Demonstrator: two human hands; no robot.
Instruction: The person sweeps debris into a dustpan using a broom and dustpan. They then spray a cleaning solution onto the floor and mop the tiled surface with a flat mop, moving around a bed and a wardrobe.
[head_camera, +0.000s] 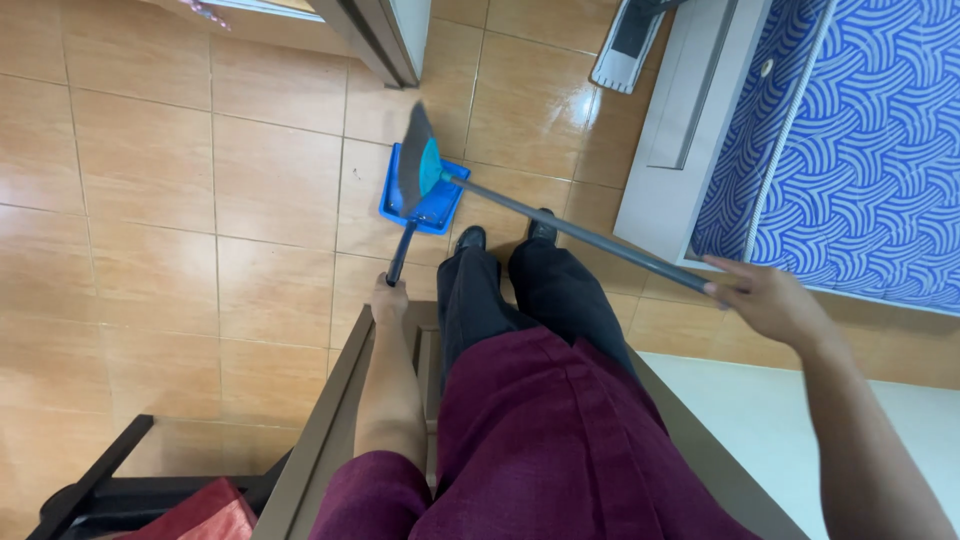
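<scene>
left hand (389, 298): grip closed around the top of the dark dustpan handle (400, 254), fingers wrapped fully, arm stretched straight down toward the floor.
right hand (770, 297): grip curled around the upper end of the grey broom pole (580, 233), fingers bent over it, thumb side hidden.
dustpan (424, 192): blue, flat on the tiled floor (150, 200), just ahead of the black shoes (470, 238).
broom head (418, 160): teal base with dark bristles, tilted over the dustpan, touching or just above its tray; cannot tell which.
pole: slants from the broom head up and to the right, crossing above the right shoe.
surroundings: blue patterned mattress (860, 140) on a pale bed frame at right, flat mop head (627, 50) on the floor near the top edge, dark trousers and maroon tunic in the middle.
</scene>
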